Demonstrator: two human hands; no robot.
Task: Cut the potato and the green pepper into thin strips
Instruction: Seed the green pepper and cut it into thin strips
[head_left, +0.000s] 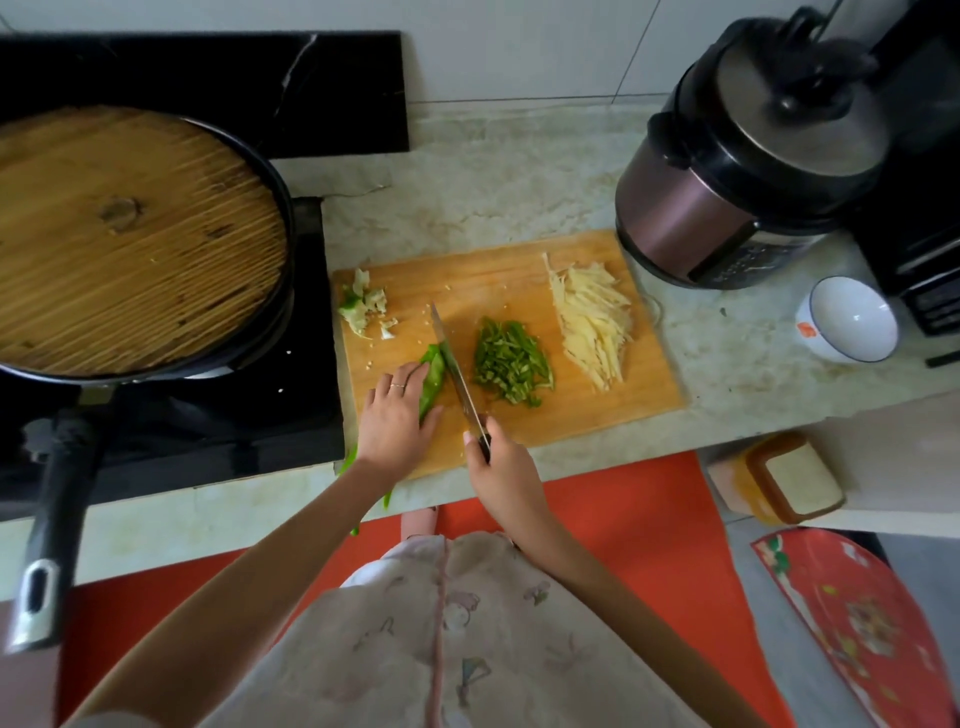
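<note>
Potato strips (592, 325): a pale heap at the right end of the wooden cutting board (519, 260), centre of the frame. No whole or half potato shows anywhere in view, so I judge the potato half of the job finished.

Green pepper strips (511, 361): a loose pile in the middle of the board, just left of the potato heap and apart from it.

Uncut pepper piece (434, 379): lies on the left part of the board, long axis running toward the person. The left hand (395, 415) pins it, fingers bent over its top and thumb against its near end; a ring shows on one finger.

Knife (454, 364): blade stands edge-down right beside the pepper piece, on its right flank, tip pointing to the far side of the board. The right hand (501, 467) is wrapped round the handle at the board's near edge.

More green pepper (349, 460) shows off the board's lower-left corner, partly hidden under the left forearm; how much, I cannot tell.

Pepper core scraps (363, 306) sit at the board's upper-left corner.

Judgement: well past halfway. What is left is the piece under the knife and whatever pepper lies by the forearm.
</note>
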